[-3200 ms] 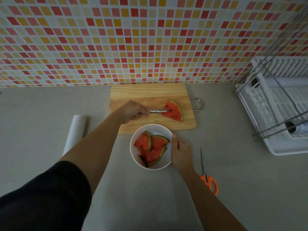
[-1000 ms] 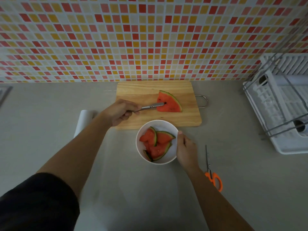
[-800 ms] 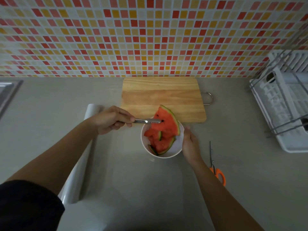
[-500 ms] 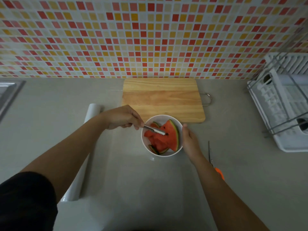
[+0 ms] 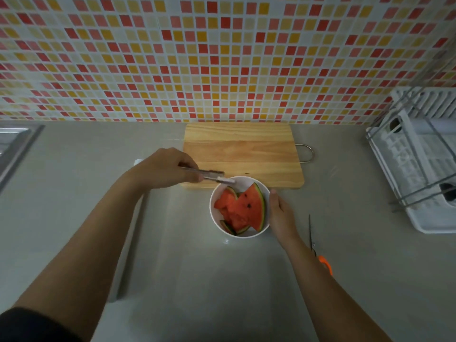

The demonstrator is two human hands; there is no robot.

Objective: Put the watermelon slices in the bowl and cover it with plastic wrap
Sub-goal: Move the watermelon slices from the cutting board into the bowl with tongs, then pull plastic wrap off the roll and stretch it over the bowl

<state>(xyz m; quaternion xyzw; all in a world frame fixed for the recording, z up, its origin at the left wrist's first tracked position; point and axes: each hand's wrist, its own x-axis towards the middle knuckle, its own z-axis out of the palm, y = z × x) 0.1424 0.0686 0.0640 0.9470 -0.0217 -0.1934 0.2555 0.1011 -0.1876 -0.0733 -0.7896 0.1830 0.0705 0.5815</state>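
On the grey surface (image 5: 197,280) the watermelon slices (image 5: 246,208) lie piled in the bowl (image 5: 212,218) (right hand (image 5: 281,213) cupping its side), and the tongs (image 5: 212,175) gripped in the left hand (image 5: 167,169) could clip the rim, tipping it.

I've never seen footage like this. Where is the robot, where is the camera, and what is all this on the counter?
There is no robot here. These are a person's two bare hands, filmed by one wide-angle camera worn on the head, looking down at a grey countertop. The left hand grips metal tongs, which hold nothing, over the far rim of a white bowl. The right hand holds the bowl's side. In the bowl lie watermelon slices. Behind it is a bare wooden cutting board. A roll of plastic wrap lies partly hidden by the left arm, orange-handled scissors lie beside the right arm, and a white dish rack stands far right.
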